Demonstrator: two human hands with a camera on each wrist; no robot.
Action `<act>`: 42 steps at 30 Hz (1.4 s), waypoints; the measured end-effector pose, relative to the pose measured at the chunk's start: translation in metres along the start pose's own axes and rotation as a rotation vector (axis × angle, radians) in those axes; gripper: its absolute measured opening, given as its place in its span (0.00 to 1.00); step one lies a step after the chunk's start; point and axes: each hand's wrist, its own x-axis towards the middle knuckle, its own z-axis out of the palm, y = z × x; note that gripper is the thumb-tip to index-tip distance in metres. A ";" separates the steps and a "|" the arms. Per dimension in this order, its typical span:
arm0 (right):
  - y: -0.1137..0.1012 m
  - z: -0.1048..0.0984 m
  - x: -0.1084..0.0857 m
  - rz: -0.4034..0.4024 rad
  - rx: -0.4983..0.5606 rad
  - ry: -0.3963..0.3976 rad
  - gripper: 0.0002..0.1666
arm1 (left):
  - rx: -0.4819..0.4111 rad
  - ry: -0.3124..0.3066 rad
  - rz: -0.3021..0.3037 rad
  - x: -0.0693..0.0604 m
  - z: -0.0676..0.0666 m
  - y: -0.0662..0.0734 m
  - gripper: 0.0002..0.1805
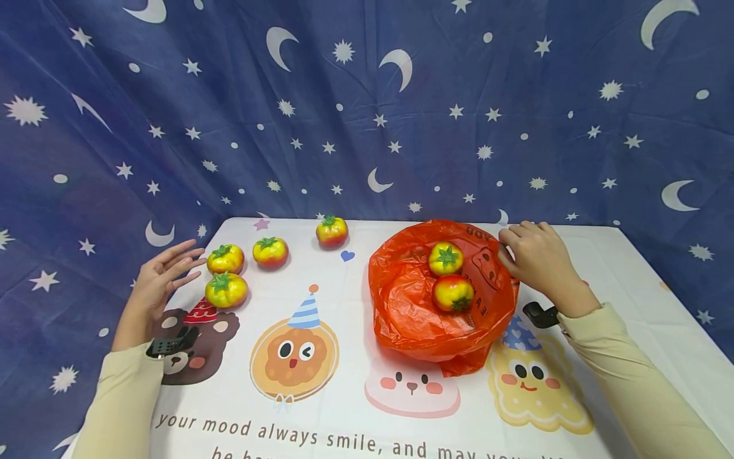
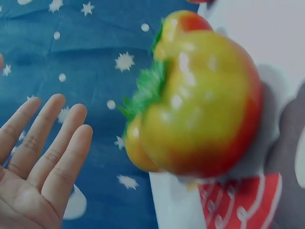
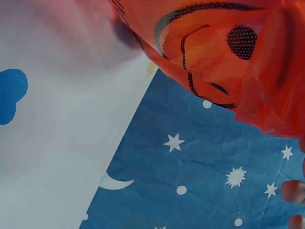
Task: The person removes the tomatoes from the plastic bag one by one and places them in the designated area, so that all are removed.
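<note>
A red plastic bag (image 1: 401, 312) lies spread on the table with two red-yellow tomatoes (image 1: 446, 258) inside. My right hand (image 1: 536, 258) pinches the bag's right rim; in the right wrist view only fingertips (image 3: 293, 191) show at the edge, beside the bag (image 3: 209, 57). At the left, my left hand (image 1: 157, 280) is held with fingers spread, just left of two touching tomatoes (image 1: 227, 291), and holds nothing. The left wrist view has the left hand (image 2: 43, 167) palm up beside the large near tomato (image 2: 205, 105), apart from it.
Two more tomatoes stand apart, one (image 1: 271, 253) right of the left pair and another (image 1: 332, 232) near the table's back edge. A printed white tablecloth (image 1: 355, 395) covers the table. A blue curtain (image 1: 344, 127) with moons and stars hangs behind.
</note>
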 end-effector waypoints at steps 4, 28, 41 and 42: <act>0.000 0.000 0.000 -0.004 0.000 0.005 0.06 | 0.042 -0.020 0.018 0.006 0.010 0.008 0.22; -0.001 -0.001 0.002 -0.008 -0.009 -0.005 0.06 | 0.210 -0.250 0.196 0.043 0.111 0.054 0.21; -0.002 -0.003 0.002 0.003 0.003 -0.010 0.05 | 0.327 -0.414 0.148 0.059 0.177 0.062 0.25; -0.002 -0.003 0.002 0.003 0.004 -0.009 0.05 | 0.328 -0.430 0.147 0.060 0.182 0.062 0.25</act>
